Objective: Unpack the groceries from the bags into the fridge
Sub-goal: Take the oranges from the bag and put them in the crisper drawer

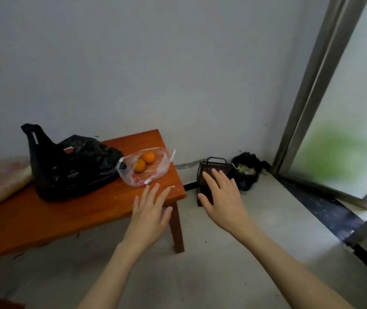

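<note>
Two empty hands: left hand (150, 210), right hand (221, 197), two bags: black bag (71, 168), clear bag (146, 167), two oranges (148, 157)

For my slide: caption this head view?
Open hands reach toward bagged oranges on a wooden bench.

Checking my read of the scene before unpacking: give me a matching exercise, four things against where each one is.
Things:
1. black bag
2. oranges
3. dark basket
4. left hand

Places:
A. on the floor by the wall
B. inside the clear bag
C. over the bench's near corner
D. on the bench, left of the clear bag

Pairs: 1-D, 2-B, 3-A, 4-C
</note>
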